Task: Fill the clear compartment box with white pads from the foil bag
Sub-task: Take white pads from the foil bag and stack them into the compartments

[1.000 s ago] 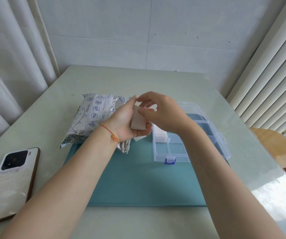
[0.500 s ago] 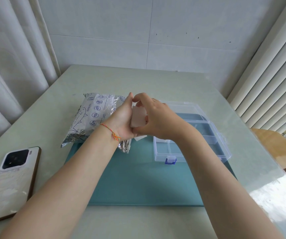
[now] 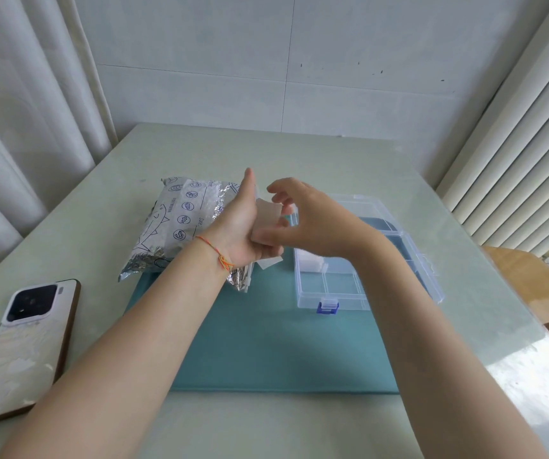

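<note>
L hand [image 3: 238, 231] grips a stack of white pads [image 3: 267, 219] above the worktop [image 3: 299, 157], thumb up. R hand [image 3: 312, 220] at its 3 o'clock, grip loosely curled, fingertips [image 3: 281, 223] touching the stack; can't tell if it pinches. Foil bag [image 3: 180, 223] lies at 9 o'clock of the hands. Clear compartment box [image 3: 359, 260] open at 3 o'clock, on teal mat [image 3: 266, 342], w/ white pads in one far-left cell. Phone [image 3: 24, 346] at 8 o'clock.

Both forearms extend forward, hands meeting at centre. Left hand [image 3: 238, 226]: palm turned right, thumb straight up, fingers curled closed below. Right hand [image 3: 312, 223]: fingers spread and loosely curled, thumb tip against the left hand's fingers.
</note>
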A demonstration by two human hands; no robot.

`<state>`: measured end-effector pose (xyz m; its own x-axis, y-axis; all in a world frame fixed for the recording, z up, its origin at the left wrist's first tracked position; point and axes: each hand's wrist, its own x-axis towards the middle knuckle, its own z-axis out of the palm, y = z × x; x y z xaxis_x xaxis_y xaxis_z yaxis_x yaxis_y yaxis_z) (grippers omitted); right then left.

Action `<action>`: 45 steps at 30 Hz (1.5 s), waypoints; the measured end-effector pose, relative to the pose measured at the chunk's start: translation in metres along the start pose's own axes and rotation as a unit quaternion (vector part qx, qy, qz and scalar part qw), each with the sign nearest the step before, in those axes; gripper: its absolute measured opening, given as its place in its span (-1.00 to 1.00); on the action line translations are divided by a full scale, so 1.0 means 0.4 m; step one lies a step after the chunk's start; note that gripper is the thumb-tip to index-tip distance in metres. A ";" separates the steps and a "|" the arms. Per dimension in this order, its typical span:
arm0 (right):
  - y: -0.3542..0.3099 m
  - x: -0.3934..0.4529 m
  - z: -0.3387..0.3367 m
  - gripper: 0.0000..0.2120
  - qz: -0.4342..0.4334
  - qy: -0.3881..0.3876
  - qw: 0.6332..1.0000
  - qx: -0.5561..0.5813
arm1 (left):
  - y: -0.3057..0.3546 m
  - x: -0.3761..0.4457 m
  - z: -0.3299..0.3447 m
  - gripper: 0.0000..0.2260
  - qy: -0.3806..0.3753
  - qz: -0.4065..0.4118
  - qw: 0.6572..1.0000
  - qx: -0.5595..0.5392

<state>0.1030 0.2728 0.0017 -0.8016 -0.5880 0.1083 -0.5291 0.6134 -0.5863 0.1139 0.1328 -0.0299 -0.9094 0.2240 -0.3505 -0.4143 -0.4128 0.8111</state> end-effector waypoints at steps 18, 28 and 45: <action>0.122 -0.038 -0.116 -0.88 0.186 0.140 0.891 0.390 | -0.011 0.016 0.092 -0.63 0.157 0.157 0.933 0.285; 0.176 -0.030 -0.037 -0.86 0.274 0.060 0.940 0.196 | -0.040 0.046 0.076 -0.85 0.189 0.091 0.811 0.546; 0.156 -0.003 0.029 -0.92 0.203 0.062 0.976 -0.050 | -0.044 0.044 0.076 -0.79 0.162 0.082 0.798 0.575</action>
<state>0.0742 0.3055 -0.0444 -0.9750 -0.2214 -0.0178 -0.1801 0.8349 -0.5202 0.1063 0.1707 -0.0360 -0.9870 -0.0668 -0.1462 -0.1498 0.7118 0.6862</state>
